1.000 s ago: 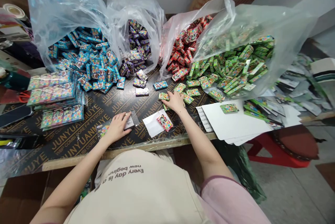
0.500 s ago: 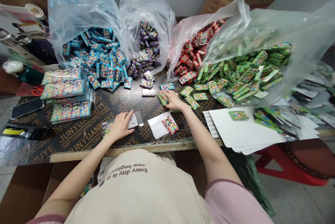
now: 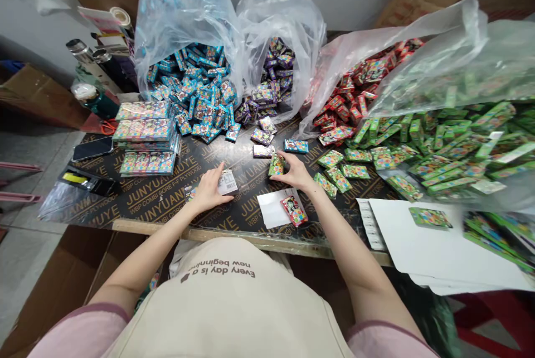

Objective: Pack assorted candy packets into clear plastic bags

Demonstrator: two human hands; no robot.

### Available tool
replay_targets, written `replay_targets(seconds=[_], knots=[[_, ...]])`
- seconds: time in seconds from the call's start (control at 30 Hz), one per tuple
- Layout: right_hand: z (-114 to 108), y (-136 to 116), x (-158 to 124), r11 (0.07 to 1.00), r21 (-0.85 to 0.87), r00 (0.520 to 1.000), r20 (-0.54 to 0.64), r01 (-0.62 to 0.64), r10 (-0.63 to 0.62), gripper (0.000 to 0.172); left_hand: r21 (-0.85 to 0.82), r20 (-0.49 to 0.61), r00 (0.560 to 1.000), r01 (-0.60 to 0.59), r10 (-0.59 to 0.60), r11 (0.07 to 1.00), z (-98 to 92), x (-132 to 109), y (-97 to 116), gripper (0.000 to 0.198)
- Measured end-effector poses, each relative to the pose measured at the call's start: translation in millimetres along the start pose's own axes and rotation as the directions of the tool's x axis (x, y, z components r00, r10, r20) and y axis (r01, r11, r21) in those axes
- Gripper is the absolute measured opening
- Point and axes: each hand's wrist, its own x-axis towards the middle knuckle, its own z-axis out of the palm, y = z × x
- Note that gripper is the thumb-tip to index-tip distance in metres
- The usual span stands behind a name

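Observation:
My left hand (image 3: 210, 188) lies palm down with thumb and forefinger apart, over a dark printed packet. A white barcode label (image 3: 228, 181) shows between those fingers; the rest of the packet is partly hidden. My right hand (image 3: 296, 173) pinches a small green printed box (image 3: 276, 166), tilted up at the table surface. Just beyond it are a box with a white side facing me (image 3: 263, 151) and a blue box (image 3: 296, 146). Nearer me, a red box (image 3: 294, 210) rests partly on a white card (image 3: 273, 210).
Clear bags spill blue boxes (image 3: 204, 107), purple boxes (image 3: 263, 96), red boxes (image 3: 345, 101) and green boxes (image 3: 451, 140) along the back. Stacked flat packs (image 3: 146, 161), a phone (image 3: 92, 147) and a black tool (image 3: 90, 180) lie left. White sheets (image 3: 438, 252) lie right.
The view has swung left, so things appear farther right. My right hand has tipped the green box up from the table. My left hand stays at the barcode packet.

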Motion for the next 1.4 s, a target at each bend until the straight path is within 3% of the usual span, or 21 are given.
replay_targets(seconds=[0.1,0.2,0.27,0.47,0.83,1.0,1.07,1.2,1.33,1.4], knots=[[7.5,-43.6,2.4,0.989,-0.011,0.988,-0.032,0.150,-0.150,0.080,-0.020,0.005,0.999,-0.035,0.035,0.999,2.4,0.7,3.0,0.118],[15.0,-79.5,2.1,0.964,-0.096,0.967,0.076,0.249,-0.243,0.079,-0.052,0.017,0.997,-0.073,0.074,0.996,5.4,0.7,7.2,0.119],[17.7,-89.1,0.4,0.952,-0.106,0.951,0.158,0.286,-0.267,0.078,-0.074,0.022,0.995,-0.092,0.093,0.993,5.9,0.1,8.6,0.120],[18.1,-84.2,-5.3,0.924,0.031,0.891,0.256,0.380,-0.375,0.078,-0.105,0.064,0.987,-0.142,0.149,0.984,2.9,-2.1,7.5,0.122],[6.1,-98.4,-2.9,0.955,0.007,0.923,0.255,0.298,-0.290,0.082,-0.161,0.096,0.992,-0.069,0.086,0.985,-3.1,3.0,12.7,0.125],[-1.6,-99.4,0.3,0.948,0.094,0.901,0.296,0.303,-0.318,0.082,-0.244,0.126,0.983,-0.102,0.136,0.964,-6.9,4.6,14.3,0.128],[2.3,-97.2,-0.7,0.943,0.163,0.914,0.245,0.291,-0.324,0.088,-0.246,0.111,0.983,-0.116,0.147,0.962,-9.2,5.2,14.1,0.124],[16.6,-97.5,-5.1,0.949,0.242,0.978,0.000,0.201,-0.207,0.095,-0.188,-0.034,0.995,-0.098,0.094,0.977,-12.3,7.7,14.4,0.114],[25.6,-113.4,-6.1,0.958,0.210,0.980,-0.021,0.196,-0.196,0.073,-0.164,-0.178,0.984,-0.040,0.010,0.986,-10.7,9.5,23.0,0.110],[30.9,-125.9,-4.3,0.957,0.253,0.986,-0.126,0.140,-0.110,0.066,-0.198,-0.259,0.963,0.025,-0.077,0.980,-9.8,9.7,30.1,0.107]])
